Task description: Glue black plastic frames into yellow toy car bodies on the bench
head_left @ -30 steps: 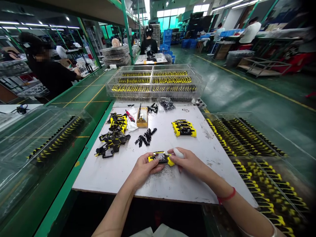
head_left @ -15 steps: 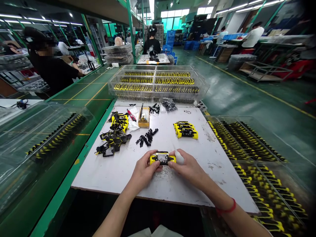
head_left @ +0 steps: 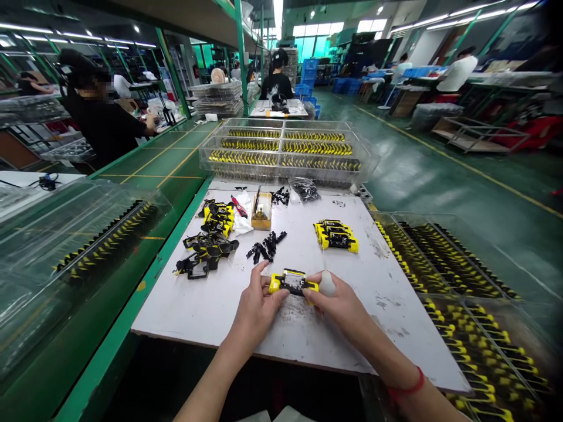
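Over the near middle of the white tabletop (head_left: 211, 308) I hold a yellow-and-black plastic frame (head_left: 294, 282) with a rectangular window. My left hand (head_left: 258, 305) pinches its left end, thumb on the near edge and index finger raised off it. My right hand (head_left: 341, 302) grips the right end. Tucked in that hand is also a white, rounded squeeze bottle (head_left: 326, 283), its lower part hidden by the fingers. Just beyond lie small black plastic parts (head_left: 266, 247). A short row of similar yellow-and-black frames (head_left: 336, 235) stands to the right.
At the left lie yellow-and-black pieces (head_left: 217, 218) and black frames (head_left: 206, 252). Behind are a red cutter (head_left: 239, 206), a small wooden box (head_left: 261, 218) and a bag of black parts (head_left: 305, 190). Clear trays of parts stand at the back (head_left: 281, 167) and right (head_left: 457, 293). A co-worker (head_left: 99, 117) sits left.
The frame has tilted in my hands, showing its window more openly. My left index finger has lifted from it. The bottle stands more upright in my right hand. The view has shifted slightly.
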Demonstrator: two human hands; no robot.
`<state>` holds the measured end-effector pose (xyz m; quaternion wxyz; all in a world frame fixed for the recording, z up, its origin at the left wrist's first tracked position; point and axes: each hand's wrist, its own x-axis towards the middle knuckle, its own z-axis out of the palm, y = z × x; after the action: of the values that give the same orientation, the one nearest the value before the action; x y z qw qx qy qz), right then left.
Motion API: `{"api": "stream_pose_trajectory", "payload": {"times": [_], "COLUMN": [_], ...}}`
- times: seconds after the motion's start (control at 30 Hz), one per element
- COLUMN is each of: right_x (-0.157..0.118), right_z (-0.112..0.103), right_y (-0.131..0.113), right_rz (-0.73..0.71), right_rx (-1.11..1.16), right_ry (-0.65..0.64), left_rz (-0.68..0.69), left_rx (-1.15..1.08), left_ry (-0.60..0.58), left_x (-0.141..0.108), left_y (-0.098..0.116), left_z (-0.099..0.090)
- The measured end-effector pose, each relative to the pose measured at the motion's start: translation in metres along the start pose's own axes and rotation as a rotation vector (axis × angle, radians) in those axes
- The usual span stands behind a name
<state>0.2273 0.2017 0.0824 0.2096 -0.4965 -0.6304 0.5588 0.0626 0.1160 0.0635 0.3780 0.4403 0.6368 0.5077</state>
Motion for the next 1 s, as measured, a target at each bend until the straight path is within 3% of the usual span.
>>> {"api": "stream_pose_trajectory", "payload": {"times": [0.1,0.17,0.27,0.33,0.47,0.73,0.87,1.0], "right_x": [0.002,0.002,0.001,-0.002,-0.006,-0.008,-0.003,0.002], "right_z": [0.000,0.002,0.006,0.006,-0.001,-0.012,-0.011,-0.002], "right_y": [-0.002,-0.004,-0.008,-0.011,-0.016,-0.035,-0.047,-0.060], "right_rz": [0.006,0.009,0.000,-0.014,-0.055,-0.187,-0.283,-0.382], "right_rx": [0.037,0.039,0.041,0.050,0.085,-0.084,-0.346,-0.558], "right_ry": [0.010,0.006,-0.025,-0.072,-0.188,-0.259,-0.154,-0.021], "left_rz": [0.323,0.548,0.791,0.851,0.761,0.518,0.420,0.161], "left_rx": [0.396,0.616,0.798,0.842,0.771,0.403,0.178,-0.003], "left_ry": [0.219,0.289,0.208,0.117,0.045,0.037,0.002,-0.008], "left_x": [-0.010,-0.014,-0.012,-0.008,-0.005,-0.014,-0.016,-0.014], "left_y": [-0.002,-0.003,0.000,0.002,0.004,-0.005,0.005,0.014], "left_z": [-0.002,-0.002,0.000,-0.001,-0.002,0.005,0.005,0.002]}}
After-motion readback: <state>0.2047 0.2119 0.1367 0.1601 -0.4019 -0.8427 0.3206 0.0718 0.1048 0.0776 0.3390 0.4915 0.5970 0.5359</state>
